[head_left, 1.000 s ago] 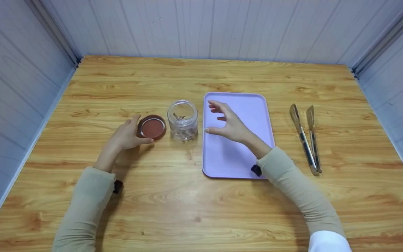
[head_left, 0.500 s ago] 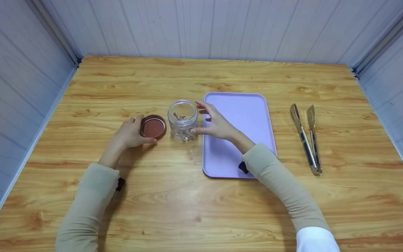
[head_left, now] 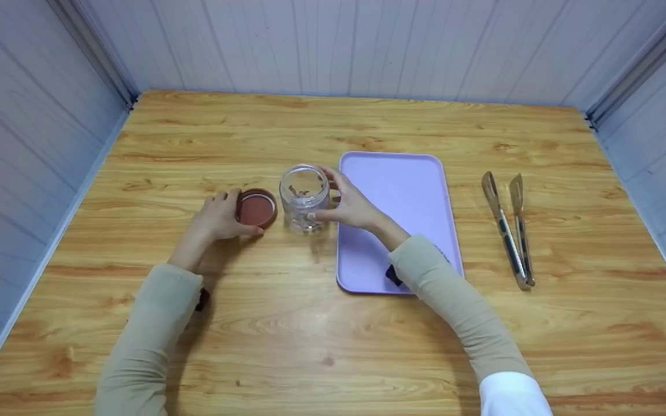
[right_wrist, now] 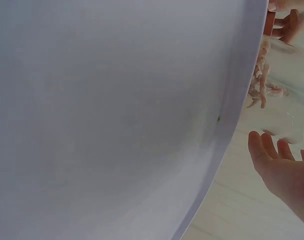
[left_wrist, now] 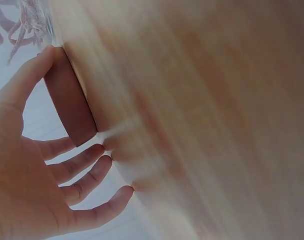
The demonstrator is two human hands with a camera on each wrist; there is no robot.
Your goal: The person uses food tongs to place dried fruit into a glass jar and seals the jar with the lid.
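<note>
A reddish-brown jar lid (head_left: pixel 256 210) lies on the table with its hollow side up. My left hand (head_left: pixel 217 218) holds it by the rim, thumb at the near edge and index finger at the far edge; the left wrist view shows the lid (left_wrist: pixel 70 97) between them and the other fingertips on the tabletop. Just right of the lid stands a clear, uncovered jar (head_left: pixel 304 199), upright, with brownish, thin, twisted pieces (right_wrist: pixel 262 82) inside. My right hand (head_left: pixel 353 205) grips the jar from its right side, thumb in front and fingers behind, partly hidden.
A lilac tray (head_left: pixel 396 231) lies right of the jar, beneath my right wrist and forearm. Farther right, metal tongs (head_left: pixel 509 231) rest with their arms spread slightly. Pale panel walls (head_left: pixel 344 46) border the wooden table (head_left: pixel 287 346) at the back and sides.
My right hand has moved left from above the tray to the jar and closed round its side. My left hand has shifted slightly right, nudging closer round the lid.
</note>
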